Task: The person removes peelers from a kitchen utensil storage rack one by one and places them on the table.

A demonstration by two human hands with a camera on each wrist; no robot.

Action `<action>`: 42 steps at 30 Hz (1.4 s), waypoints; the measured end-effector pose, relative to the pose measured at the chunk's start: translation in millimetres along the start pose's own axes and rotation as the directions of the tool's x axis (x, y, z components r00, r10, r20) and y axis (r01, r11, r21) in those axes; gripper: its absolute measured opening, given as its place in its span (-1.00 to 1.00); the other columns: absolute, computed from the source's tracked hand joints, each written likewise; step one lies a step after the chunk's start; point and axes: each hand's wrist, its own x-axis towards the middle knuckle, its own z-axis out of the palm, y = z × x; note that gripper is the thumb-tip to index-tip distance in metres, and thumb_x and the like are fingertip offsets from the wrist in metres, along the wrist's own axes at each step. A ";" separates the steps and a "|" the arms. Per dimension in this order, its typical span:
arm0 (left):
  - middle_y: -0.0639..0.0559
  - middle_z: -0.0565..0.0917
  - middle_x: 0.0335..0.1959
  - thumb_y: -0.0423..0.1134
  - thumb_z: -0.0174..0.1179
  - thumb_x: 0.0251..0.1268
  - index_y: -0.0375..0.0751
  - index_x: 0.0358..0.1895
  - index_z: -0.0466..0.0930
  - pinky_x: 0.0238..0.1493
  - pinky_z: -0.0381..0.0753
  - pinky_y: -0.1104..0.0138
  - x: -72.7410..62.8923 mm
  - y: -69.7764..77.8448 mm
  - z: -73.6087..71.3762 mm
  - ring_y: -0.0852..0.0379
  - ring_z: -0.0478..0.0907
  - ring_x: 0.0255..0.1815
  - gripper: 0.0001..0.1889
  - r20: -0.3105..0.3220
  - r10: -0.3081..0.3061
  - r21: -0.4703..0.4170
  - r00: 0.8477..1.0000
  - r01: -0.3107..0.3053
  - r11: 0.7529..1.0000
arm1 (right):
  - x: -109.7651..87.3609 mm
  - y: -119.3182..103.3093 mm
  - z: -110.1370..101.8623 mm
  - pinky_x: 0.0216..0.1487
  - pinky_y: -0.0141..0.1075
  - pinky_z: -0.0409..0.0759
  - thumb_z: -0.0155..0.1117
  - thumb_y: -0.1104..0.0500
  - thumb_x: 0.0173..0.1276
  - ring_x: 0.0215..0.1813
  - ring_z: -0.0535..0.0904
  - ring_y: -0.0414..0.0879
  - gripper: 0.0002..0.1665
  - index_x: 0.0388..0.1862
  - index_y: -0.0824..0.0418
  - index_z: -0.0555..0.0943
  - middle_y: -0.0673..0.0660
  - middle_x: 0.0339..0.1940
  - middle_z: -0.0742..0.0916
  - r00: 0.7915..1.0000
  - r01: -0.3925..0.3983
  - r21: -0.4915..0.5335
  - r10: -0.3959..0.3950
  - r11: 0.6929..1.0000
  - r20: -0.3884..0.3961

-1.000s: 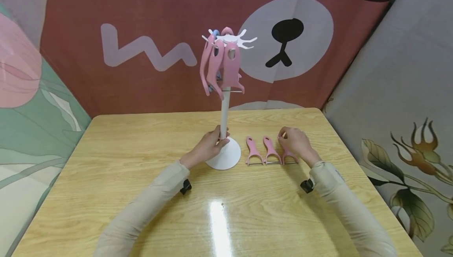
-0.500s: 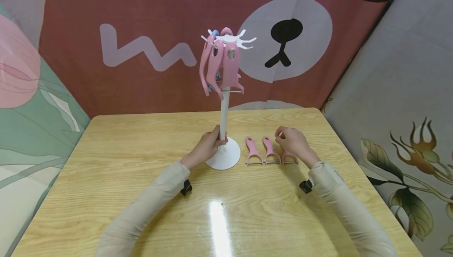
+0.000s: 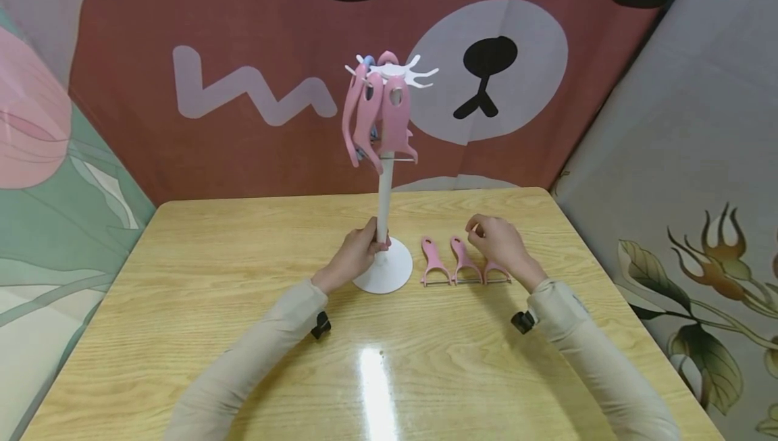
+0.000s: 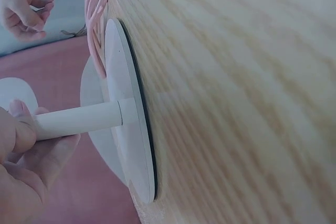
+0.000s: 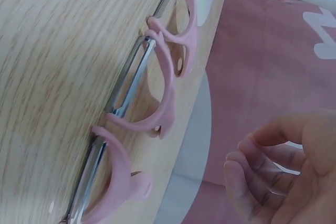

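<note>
My left hand [image 3: 351,257] grips the white pole [image 3: 385,199] of an upright stand, just above its round base [image 3: 398,272]. From the prongs at the top [image 3: 419,78] hang several pink peelers [image 3: 398,120], and a bit of blue shows among them. Three more pink peelers lie in a row right of the base: a left one [image 3: 431,252], a middle one [image 5: 169,90] and a right one [image 5: 119,182]. Over the right peeler hovers my right hand [image 3: 503,246], its fingers loosely bent with nothing in them; it partly hides that peeler's handle in the head view.
A wooden table [image 3: 243,333] bears the stand and peelers. Behind its far edge hangs a red cloth [image 3: 255,157] with a printed animal face. A grey flowered cloth [image 3: 668,177] borders the right side.
My right hand has moved slightly left and lifted off the right peeler, leaving it on the table. The left hand keeps its hold on the pole.
</note>
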 end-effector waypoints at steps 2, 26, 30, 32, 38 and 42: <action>-0.03 0.65 -0.27 -0.48 0.12 0.41 -0.31 -0.03 0.38 -0.17 0.68 0.26 -0.1 0.1 0.4 0.05 0.67 -0.21 -0.83 -0.001 -0.004 0.001 1.000 0.004 1.000 | 0.1 -2.1 -0.2 -0.60 -0.28 0.30 0.14 0.28 0.43 -0.64 0.37 -0.14 -0.80 -0.07 0.32 0.64 0.10 -0.48 0.67 1.000 0.012 -0.003 -0.012 1.000 -0.019; -0.06 0.68 -0.34 -0.45 0.20 0.37 -0.29 -0.12 0.44 -0.30 0.69 0.21 -1.0 7.1 6.9 0.00 0.71 -0.25 -0.86 -0.092 -0.100 0.034 0.991 0.104 0.994 | 5.3 -59.2 -22.1 -0.48 -0.22 0.50 0.16 0.27 0.43 -0.47 0.56 -0.14 -0.83 -0.11 0.23 0.66 0.03 -0.47 0.67 0.917 0.243 0.047 -0.213 0.969 -0.338; -0.04 0.67 -0.35 -0.43 0.24 0.35 -0.28 -0.14 0.45 -0.30 0.69 0.19 -1.2 9.3 7.6 0.00 0.70 -0.26 -0.84 -0.112 -0.106 0.034 0.988 0.111 0.993 | 7.1 -70.4 -28.2 -0.50 -0.23 0.49 0.17 0.28 0.42 -0.50 0.56 -0.15 -0.85 -0.13 0.23 0.66 0.01 -0.51 0.67 0.893 0.279 0.046 -0.241 0.959 -0.380; -0.04 0.68 -0.36 -0.43 0.26 0.34 -0.28 -0.14 0.45 -0.31 0.69 0.20 -1.3 10.0 8.0 0.00 0.71 -0.27 -0.84 -0.119 -0.110 0.034 0.987 0.114 0.993 | 7.9 -76.2 -31.5 -0.51 -0.23 0.48 0.17 0.28 0.42 -0.50 0.56 -0.16 -0.86 -0.14 0.23 0.66 0.01 -0.51 0.66 0.879 0.297 0.042 -0.256 0.954 -0.402; -0.06 0.72 -0.36 -0.39 0.28 0.33 -0.27 -0.15 0.46 -0.35 0.70 0.21 -1.0 10.7 9.2 0.00 0.72 -0.28 -0.82 -0.132 -0.138 0.038 0.982 0.144 0.989 | 10.4 -95.3 -41.1 -0.44 -0.26 0.56 0.17 0.28 0.42 -0.45 0.57 -0.17 -0.86 -0.13 0.24 0.65 0.04 -0.43 0.67 0.821 0.366 0.027 -0.309 0.930 -0.481; -0.09 0.73 -0.35 -0.37 0.30 0.31 -0.27 -0.14 0.46 -0.37 0.70 0.20 -0.9 11.2 10.1 -0.01 0.73 -0.29 -0.81 -0.136 -0.150 0.045 0.979 0.157 0.987 | 12.4 -105.5 -45.1 -0.43 -0.24 0.59 0.16 0.31 0.40 -0.42 0.56 -0.17 -0.87 -0.16 0.25 0.65 0.07 -0.38 0.67 0.789 0.402 0.029 -0.330 0.915 -0.518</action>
